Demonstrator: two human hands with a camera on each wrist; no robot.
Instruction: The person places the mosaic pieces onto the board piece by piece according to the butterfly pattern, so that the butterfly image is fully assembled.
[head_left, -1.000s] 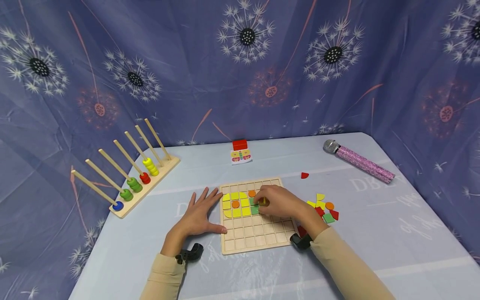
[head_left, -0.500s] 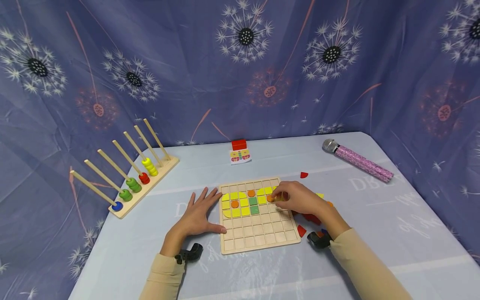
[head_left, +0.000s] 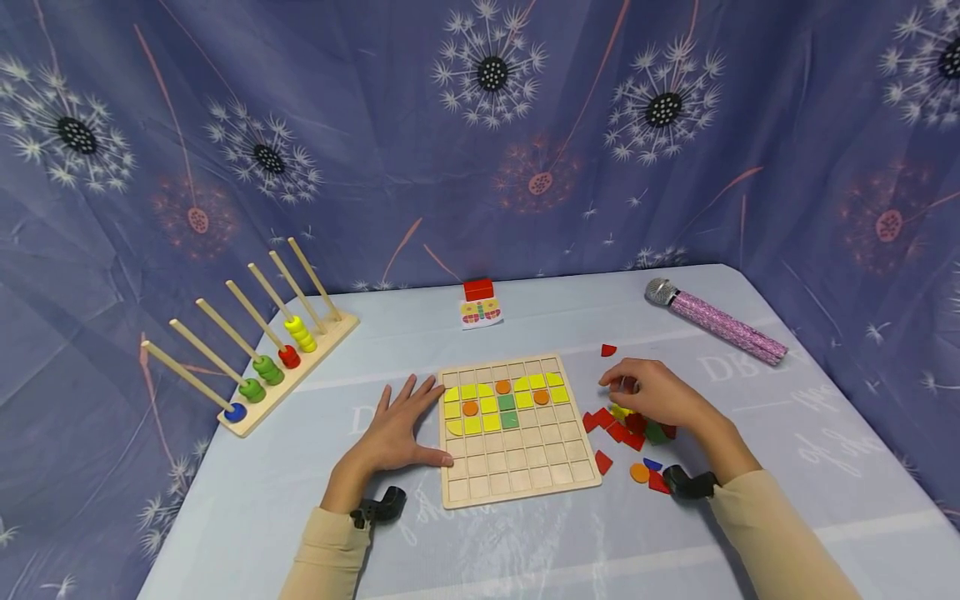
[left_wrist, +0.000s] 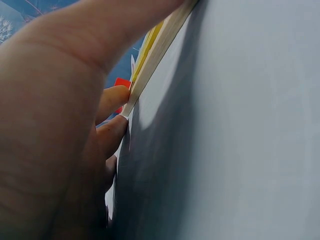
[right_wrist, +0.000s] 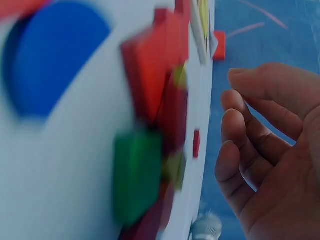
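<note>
A wooden grid board point(head_left: 495, 467) lies mid-table with yellow, orange and green pieces set in its upper cells. My left hand point(head_left: 397, 431) rests flat with fingers spread, thumb and index finger touching the board's left edge. To the right of the board is a loose pile of red, yellow and green pieces point(head_left: 622, 432). Over that pile hovers my right hand point(head_left: 651, 393), fingers loosely bent and holding nothing; in the right wrist view its fingertips point(right_wrist: 232, 120) are apart from the pieces. A green piece point(right_wrist: 136, 175) and a blue piece point(right_wrist: 55, 60) lie nearby. The hand hides part of the pile.
Behind the board, a picture card point(head_left: 481, 312) leans on a red block point(head_left: 478, 289). A peg rack point(head_left: 330, 335) with coloured rings stands at the left. A pink microphone point(head_left: 723, 325) lies back right. A single red piece point(head_left: 608, 350) sits beyond the pile.
My right hand has placed a yellow piece near the board's upper right, let it go and moved right over the pile. My left hand has stayed in place.
</note>
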